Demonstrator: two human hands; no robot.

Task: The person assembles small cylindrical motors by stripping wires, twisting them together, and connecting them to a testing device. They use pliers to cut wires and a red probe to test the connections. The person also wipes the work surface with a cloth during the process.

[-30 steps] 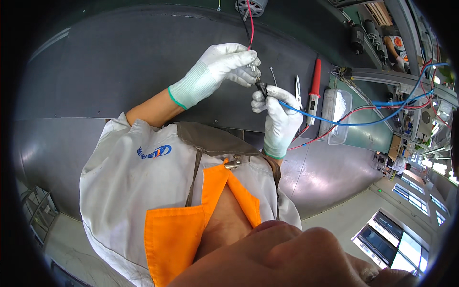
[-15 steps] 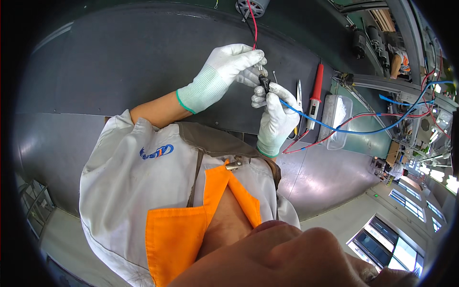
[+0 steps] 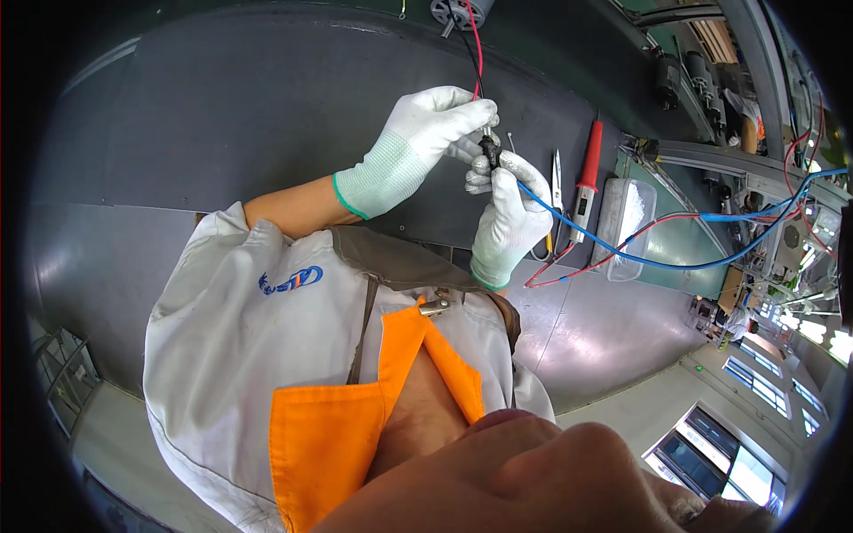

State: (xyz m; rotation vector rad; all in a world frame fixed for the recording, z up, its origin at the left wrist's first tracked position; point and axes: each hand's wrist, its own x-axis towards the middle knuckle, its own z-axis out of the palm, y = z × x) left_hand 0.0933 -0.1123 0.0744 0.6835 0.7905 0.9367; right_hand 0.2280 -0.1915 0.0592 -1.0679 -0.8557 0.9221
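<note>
Both my hands wear white gloves and meet over the dark bench mat. My left hand pinches the ends of a red wire and a black wire, with short metallic pieces at its fingertips. These wires run up to a grey cylindrical motor at the far edge. Just below those fingertips, my right hand grips a small black connector. A blue cable leads from the right hand's grip off to the right. Whether the metallic pieces sit inside the connector cannot be made out.
Right of my right hand lie scissors and a red-and-white pen-shaped corded tool. A clear plastic box with small white pieces stands beyond them. Red and blue cables cross above it toward a metal frame. Dark cylinders stand far right.
My hands have kept their grips, with my right hand shifting slightly left. The blue cable now sags lower on the right.
</note>
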